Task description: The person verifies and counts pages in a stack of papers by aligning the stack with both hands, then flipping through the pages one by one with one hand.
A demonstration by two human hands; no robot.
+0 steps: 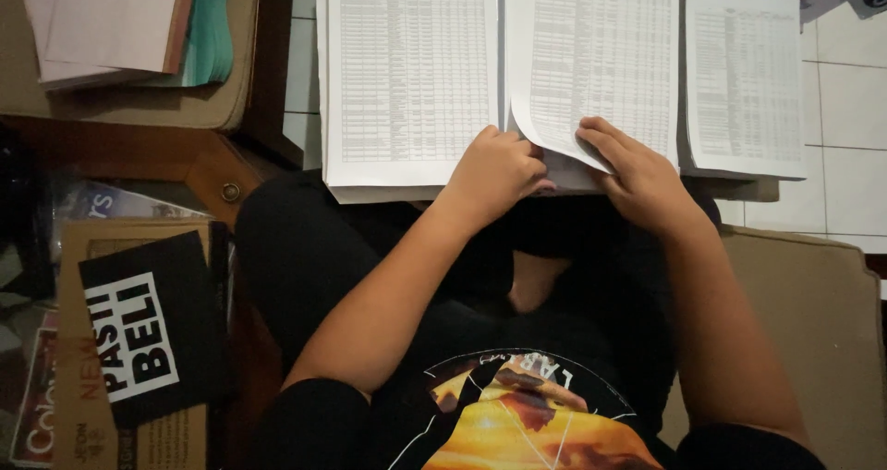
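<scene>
1. My left hand [494, 170] is curled nearly closed, knuckles resting on the lower edge of the middle stack of printed sheets [591, 63].
2. My right hand [637, 174] pinches the top sheet's lifted lower corner.
3. The paper looks thin, floppy and easily creased; corners seem best.
4. More stacks [407, 73] lie beside it on the floor [850, 91].

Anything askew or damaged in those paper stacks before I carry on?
Nothing looks damaged or spilled. The middle stack has its top sheet curled up at the lower left corner, between the left hand and the right hand. The left stack and right stack lie flat, slightly fanned at the edges.
</scene>
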